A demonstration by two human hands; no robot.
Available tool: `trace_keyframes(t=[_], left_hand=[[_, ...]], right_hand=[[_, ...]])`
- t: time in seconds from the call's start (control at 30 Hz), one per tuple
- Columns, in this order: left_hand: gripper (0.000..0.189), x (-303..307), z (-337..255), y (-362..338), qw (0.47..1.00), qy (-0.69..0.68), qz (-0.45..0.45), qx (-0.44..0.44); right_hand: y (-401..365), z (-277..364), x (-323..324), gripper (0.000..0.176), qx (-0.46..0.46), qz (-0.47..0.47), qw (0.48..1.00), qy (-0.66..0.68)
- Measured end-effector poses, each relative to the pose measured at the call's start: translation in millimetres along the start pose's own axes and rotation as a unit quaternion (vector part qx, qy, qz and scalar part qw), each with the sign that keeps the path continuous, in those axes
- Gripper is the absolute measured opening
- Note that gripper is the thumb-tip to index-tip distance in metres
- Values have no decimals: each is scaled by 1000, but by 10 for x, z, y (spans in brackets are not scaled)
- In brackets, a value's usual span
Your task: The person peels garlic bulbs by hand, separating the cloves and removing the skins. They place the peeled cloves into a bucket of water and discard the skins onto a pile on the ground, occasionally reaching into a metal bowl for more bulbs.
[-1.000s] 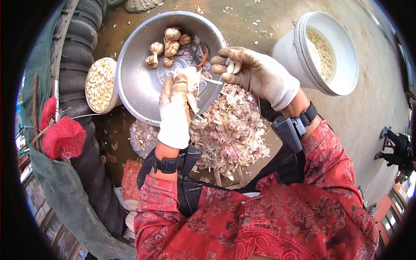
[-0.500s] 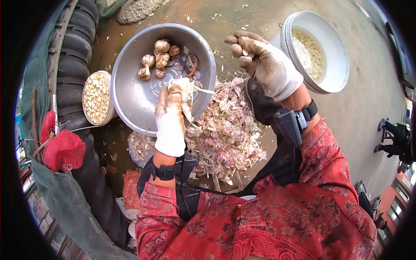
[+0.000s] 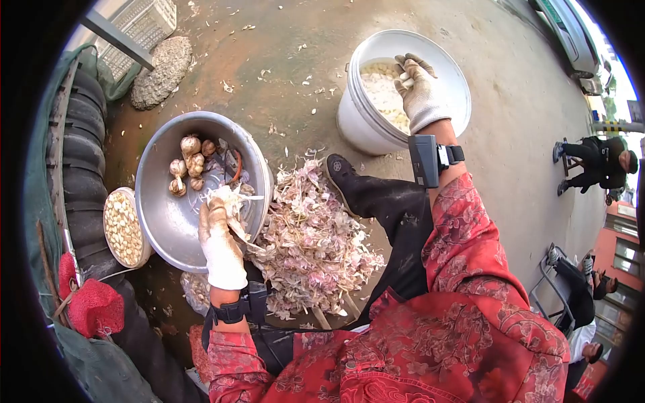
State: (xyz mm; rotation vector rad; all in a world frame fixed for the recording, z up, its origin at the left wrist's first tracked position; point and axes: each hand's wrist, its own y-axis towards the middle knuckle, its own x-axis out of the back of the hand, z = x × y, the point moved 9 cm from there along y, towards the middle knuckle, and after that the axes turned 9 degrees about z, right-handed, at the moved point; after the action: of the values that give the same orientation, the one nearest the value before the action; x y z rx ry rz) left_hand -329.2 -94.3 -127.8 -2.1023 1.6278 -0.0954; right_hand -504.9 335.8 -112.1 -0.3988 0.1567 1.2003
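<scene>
My left hand (image 3: pixel 220 245), in a stained white glove, is closed around a partly peeled garlic bulb (image 3: pixel 230 199) with loose papery skin, over the near edge of a metal basin (image 3: pixel 161 225). Several whole garlic bulbs (image 3: pixel 191 149) lie in the basin, beside a dark item with a curved orange edge (image 3: pixel 237 165). My gloved right hand (image 3: pixel 423 97) is over the mouth of a white bucket (image 3: pixel 366 124), fingers curled on a pale garlic clove (image 3: pixel 407 82). Peeled cloves (image 3: pixel 383 94) sit in the bucket, in what looks like liquid.
A heap of garlic skins (image 3: pixel 312 248) lies between the basin and my leg. A tub of cloves (image 3: pixel 124 228) stands left of the basin, near a red mesh bag (image 3: pixel 95 307). A stone (image 3: pixel 161 72) lies farther off. People (image 3: pixel 598 161) sit at the right.
My right hand has moved from beside the bucket to above its opening. The view has turned toward the right. My left hand still holds the garlic bulb at the basin.
</scene>
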Motion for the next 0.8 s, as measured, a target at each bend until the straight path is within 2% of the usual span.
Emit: trace_keyframes(t=[0.13, 0.3, 0.47, 0.7, 0.8], left_hand=[[26, -29, -2, -3, 1000, -7, 11, 7], [22, -71, -18, 3, 1000, -18, 19, -7], [20, -111, -50, -7, 1000, -16, 22, -2], [23, -36, 16, 23, 1000, -12, 28, 7], [24, -55, 16, 9, 1000, -7, 21, 8]], right_hand=[[45, -92, 84, 22, -7, -21, 999, 41], [36, -128, 217, 20, -12, -41, 995, -85], [46, -332, 337, 20, -63, -63, 996, -32], [65, -267, 311, 22, -34, -15, 997, -67], [52, -303, 361, 28, -71, -20, 989, -128]])
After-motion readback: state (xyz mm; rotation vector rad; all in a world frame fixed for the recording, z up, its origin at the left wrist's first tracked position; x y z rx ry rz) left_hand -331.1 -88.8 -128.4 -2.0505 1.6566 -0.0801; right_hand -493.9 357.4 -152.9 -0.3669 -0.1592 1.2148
